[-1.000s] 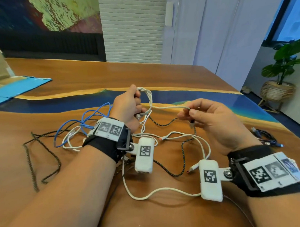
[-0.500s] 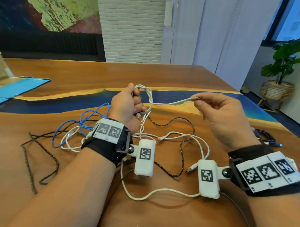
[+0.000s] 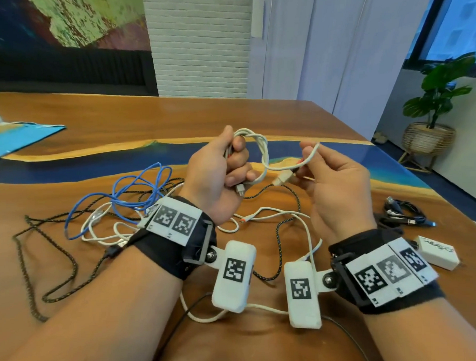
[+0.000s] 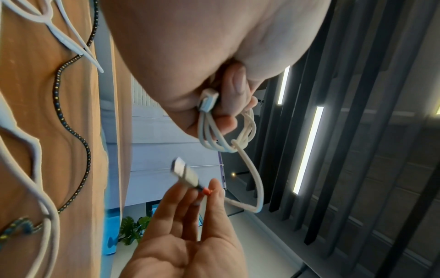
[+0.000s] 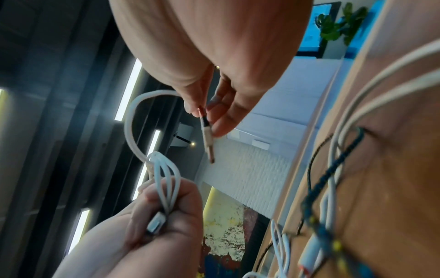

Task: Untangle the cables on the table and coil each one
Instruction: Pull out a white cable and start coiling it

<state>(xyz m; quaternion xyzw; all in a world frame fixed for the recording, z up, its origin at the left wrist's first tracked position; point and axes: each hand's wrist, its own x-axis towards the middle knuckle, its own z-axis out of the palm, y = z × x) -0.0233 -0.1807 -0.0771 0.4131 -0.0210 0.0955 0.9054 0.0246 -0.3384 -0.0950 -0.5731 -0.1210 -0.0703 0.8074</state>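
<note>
White cable: You hold the white cable (image 3: 263,155) raised above the worktop (image 3: 121,117), most of it already gathered into loops; judged from its sag, it is light, limp and smooth, so loops can slip if your hold loosens.
Left grip: Your left hand (image 3: 218,178) is clenched around the bundled loops, with one plug (image 4: 209,97) tucked against the palm beside the curled fingers.
Right grip: Your right hand (image 3: 337,187) pinches the free end just behind its plug (image 3: 281,178), at the orange collar, thumb and fingertips (image 4: 214,190) closed on it.
Cable relative to the left hand: The coil hangs out of the fist on its inner side; a short tail arcs from there across to your right hand, just beside the fist.
Where to take hold: The stiff plug bodies look like the surest places to hold; the cord itself bends too freely to steer from mid-length.
Tangle relative to the left hand: The blue cable (image 3: 129,189), the dark braided cable (image 3: 279,233) and other white leads lie on the worktop below and behind your left wrist, apparently still intertwined.
Coiled bundle: A dark bundle (image 3: 405,212) lies on the worktop, well apart to the right of your left hand.
</note>
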